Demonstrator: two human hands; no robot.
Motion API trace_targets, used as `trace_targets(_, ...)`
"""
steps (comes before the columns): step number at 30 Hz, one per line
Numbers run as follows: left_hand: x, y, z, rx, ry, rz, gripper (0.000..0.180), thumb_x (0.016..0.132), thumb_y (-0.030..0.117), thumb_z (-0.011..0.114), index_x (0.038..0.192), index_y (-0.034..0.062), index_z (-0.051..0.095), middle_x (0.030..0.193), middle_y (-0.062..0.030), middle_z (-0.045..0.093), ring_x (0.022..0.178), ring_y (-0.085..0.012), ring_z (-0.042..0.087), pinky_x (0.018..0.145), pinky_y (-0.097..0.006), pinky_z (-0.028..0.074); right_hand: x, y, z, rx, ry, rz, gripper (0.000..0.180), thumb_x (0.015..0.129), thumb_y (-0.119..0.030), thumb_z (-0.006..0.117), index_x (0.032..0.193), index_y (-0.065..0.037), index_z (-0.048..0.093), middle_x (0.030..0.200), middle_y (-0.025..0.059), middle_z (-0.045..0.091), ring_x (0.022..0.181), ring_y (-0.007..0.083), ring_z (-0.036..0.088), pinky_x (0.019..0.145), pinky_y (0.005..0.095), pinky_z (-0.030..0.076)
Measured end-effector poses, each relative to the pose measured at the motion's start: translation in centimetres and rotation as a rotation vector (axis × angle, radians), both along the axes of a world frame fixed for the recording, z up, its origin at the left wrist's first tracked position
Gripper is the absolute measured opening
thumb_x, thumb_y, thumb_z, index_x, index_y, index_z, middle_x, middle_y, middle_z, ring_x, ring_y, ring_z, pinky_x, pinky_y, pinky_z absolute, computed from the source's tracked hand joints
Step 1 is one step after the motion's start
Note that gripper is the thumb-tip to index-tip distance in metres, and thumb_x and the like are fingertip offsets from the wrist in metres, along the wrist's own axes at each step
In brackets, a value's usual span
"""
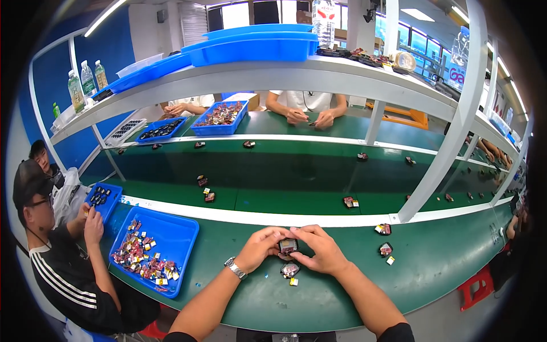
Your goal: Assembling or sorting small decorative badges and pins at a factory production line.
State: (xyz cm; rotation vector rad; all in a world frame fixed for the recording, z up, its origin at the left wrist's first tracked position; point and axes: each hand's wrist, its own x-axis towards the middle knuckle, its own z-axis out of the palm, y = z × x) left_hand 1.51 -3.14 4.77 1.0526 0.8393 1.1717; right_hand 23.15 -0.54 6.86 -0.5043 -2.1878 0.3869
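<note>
Below, green bench (256, 305) under the dark-rimmed device (288, 246); beyond, white shelf (319, 75).

Black sleeves (399, 333) are showing at the frame's lower edge; a silver metal-banded watch (235, 268) is circling the left wrist (245, 263).

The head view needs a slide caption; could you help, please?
Left hand and right hand hold a dark device over a green bench near a blue tray.

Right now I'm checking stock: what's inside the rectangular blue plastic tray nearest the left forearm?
The rectangular blue plastic tray holds many small pink-red, yellow and white pieces, piled mainly toward its near side. Whatever lies beneath the top pieces is covered.
</note>
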Motion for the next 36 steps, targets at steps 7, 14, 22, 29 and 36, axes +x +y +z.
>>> trace_targets(7,-1.2,0.4,-0.7,-0.055,0.059,-0.228,0.035,0.103,0.018,0.05,0.132,-0.0004,0.052,0.111,-0.0086,0.065,0.097,-0.0157,0.064,0.082,-0.03,0.054,0.0,0.4,0.5,-0.036,-0.125,0.073,0.051,0.077,-0.008,0.075,0.126,-0.009,0.06,0.124,0.0119,0.059,0.116,0.0305,0.054,0.099,0.0404,0.047)
trace_targets(14,0.1,-0.1,-0.7,-0.13,-0.033,-0.187,0.041,0.101,0.009,0.048,0.141,0.0011,0.044,0.122,-0.0124,0.061,0.11,-0.0199,0.063,0.096,-0.035,0.054,-0.2,0.1,-0.2,0.02,-0.084,-0.089,0.029,0.077,-0.009,0.074,0.106,-0.01,0.068,0.133,0.0131,0.053,0.12,0.0341,0.052,0.1,0.0418,0.045)
trace_targets(22,0.7,-0.2,-1.5,-0.111,0.028,-0.191,0.033,0.1,0.0,0.045,0.132,0.0043,0.048,0.123,-0.0089,0.061,0.112,-0.0166,0.061,0.098,-0.033,0.053,0.2,0.4,-0.1,-0.033,-0.181,-0.031,0.018,0.078,-0.01,0.073,0.094,-0.007,0.066,0.133,0.0129,0.052,0.121,0.0342,0.051,0.101,0.043,0.044)
trace_targets(29,0.5,0.0,-1.7,-0.134,-0.034,-0.196,0.031,0.098,0.001,0.05,0.129,0.0053,0.046,0.126,-0.0095,0.059,0.115,-0.0177,0.06,0.099,-0.036,0.052,0.0,0.1,-1.2,-0.209,-0.138,-0.016,0.013,0.079,-0.009,0.072,0.09,-0.007,0.068,0.13,0.0113,0.055,0.123,0.0318,0.05,0.1,0.0413,0.046)
trace_targets(36,0.1,0.2,-1.8,-0.023,-0.037,-0.289,0.037,0.094,-0.003,0.052,0.13,0.0031,0.044,0.126,-0.0125,0.058,0.117,-0.0176,0.058,0.101,-0.035,0.05,-0.7,-0.1,-1.6,-0.277,-0.042,-0.11,0.007,0.079,-0.012,0.071,0.084,-0.006,0.07,0.126,0.0089,0.061,0.121,0.0297,0.052,0.099,0.0396,0.046)
